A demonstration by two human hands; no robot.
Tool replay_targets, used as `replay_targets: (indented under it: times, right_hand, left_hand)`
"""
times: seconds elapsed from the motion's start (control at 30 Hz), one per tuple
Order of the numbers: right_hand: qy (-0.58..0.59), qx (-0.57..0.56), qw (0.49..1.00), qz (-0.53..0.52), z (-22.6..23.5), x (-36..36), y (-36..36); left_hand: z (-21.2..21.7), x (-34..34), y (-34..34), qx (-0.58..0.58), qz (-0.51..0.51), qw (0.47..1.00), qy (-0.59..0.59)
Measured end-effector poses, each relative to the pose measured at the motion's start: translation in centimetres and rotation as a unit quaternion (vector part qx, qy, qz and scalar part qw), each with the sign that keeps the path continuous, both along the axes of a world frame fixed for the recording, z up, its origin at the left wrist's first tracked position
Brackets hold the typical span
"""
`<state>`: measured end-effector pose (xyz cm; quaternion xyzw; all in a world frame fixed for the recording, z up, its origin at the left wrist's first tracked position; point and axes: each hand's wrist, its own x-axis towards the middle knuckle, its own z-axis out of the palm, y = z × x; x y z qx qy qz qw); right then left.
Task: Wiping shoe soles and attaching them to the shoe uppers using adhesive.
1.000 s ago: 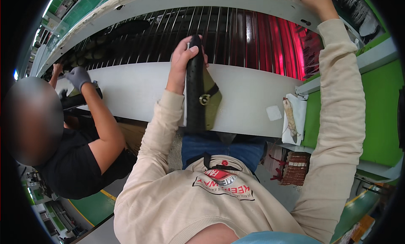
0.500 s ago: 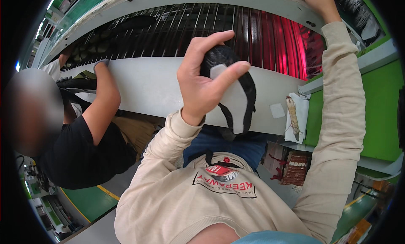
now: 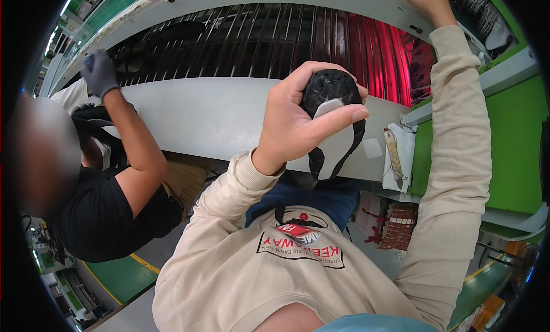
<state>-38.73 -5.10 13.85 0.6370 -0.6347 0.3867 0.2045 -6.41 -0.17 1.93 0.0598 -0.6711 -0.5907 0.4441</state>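
My left hand [image 3: 298, 117] is wrapped around a black shoe upper [image 3: 331, 86], thumb across its near side and fingers behind it. The upper's rounded, puckered end points up toward me, with a pale grey patch just above the thumb. Two narrow black edges hang below the thumb over the bench. At the top right, my right hand [image 3: 427, 2] reaches up to the frame above the rollers. Its fingers are cut off by the picture's edge, so their grip is hidden.
A white bench [image 3: 195, 111] runs before a roller conveyor [image 3: 258, 39] lit red at its right. White paper with a worn tool [image 3: 394, 157] lies at the bench's right end. A co-worker's gloved hand [image 3: 102, 74] is at the left. Brown bundled pieces [image 3: 399, 226] sit below.
My left hand has moved right and slightly down, tipping the shoe upper so its puckered end faces me. The co-worker's gloved hand has lifted and gone left. My right hand stays nearly put.
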Motion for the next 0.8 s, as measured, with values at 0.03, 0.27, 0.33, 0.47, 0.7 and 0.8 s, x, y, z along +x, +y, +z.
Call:
replay_targets:
  times: [0.03, 0.27, 0.33, 0.47, 0.7, 0.8]
  right_hand:
    - [-0.008, 0.005, 1.0, 0.001, 0.0, 0.1, 0.1]
    - [-0.016, 0.013, 1.0, -0.009, 0.2, 0.8, 0.3]
    - [-0.014, 0.008, 1.0, -0.007, 0.1, 0.7, 0.2]
    - [0.003, -0.006, 1.0, -0.009, 0.1, 0.5, 0.2]
    - [-0.007, -0.018, 1.0, -0.019, -0.5, 0.7, 0.6]
    - [0.101, -0.024, 0.981, -0.163, -1.9, -0.3, 1.4]
  left_hand:
    - [0.0, 0.0, 0.0, 0.0, 0.0, 1.0, 0.0]
    - [-0.3, -0.1, -0.1, -0.011, -0.003, 1.0, 0.004]
    - [-0.1, 0.1, -0.4, -0.018, -0.002, 1.0, 0.004]
    - [1.1, 0.8, -1.4, -0.035, -0.002, 0.999, -0.01]
    - [1.4, 1.5, -3.0, -0.127, 0.038, 0.991, -0.038]
    - [1.1, 1.4, -3.0, -0.113, 0.028, 0.993, -0.026]
